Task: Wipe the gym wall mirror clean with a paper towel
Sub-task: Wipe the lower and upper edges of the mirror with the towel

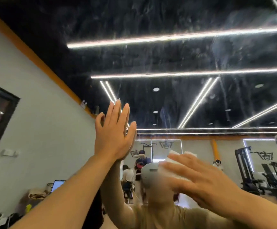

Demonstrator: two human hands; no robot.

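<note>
The wall mirror (175, 60) fills the view and carries streaks and smears across its upper part. My left hand (113, 134) lies flat on the glass with straight fingers pointing up, touching its own reflection. My right hand (199, 177) presses a white paper towel (174, 164) against the mirror with spread, straight fingers; the hand is blurred. Most of the towel is hidden under the palm, and only its upper left part shows.
The mirror reflects a dark ceiling with light strips, gym machines (263, 172) at right, people in the background and my own headset (149, 176). A grey side wall (35, 129) with an orange band meets the mirror at left. Bags and a lit screen (57, 185) sit low left.
</note>
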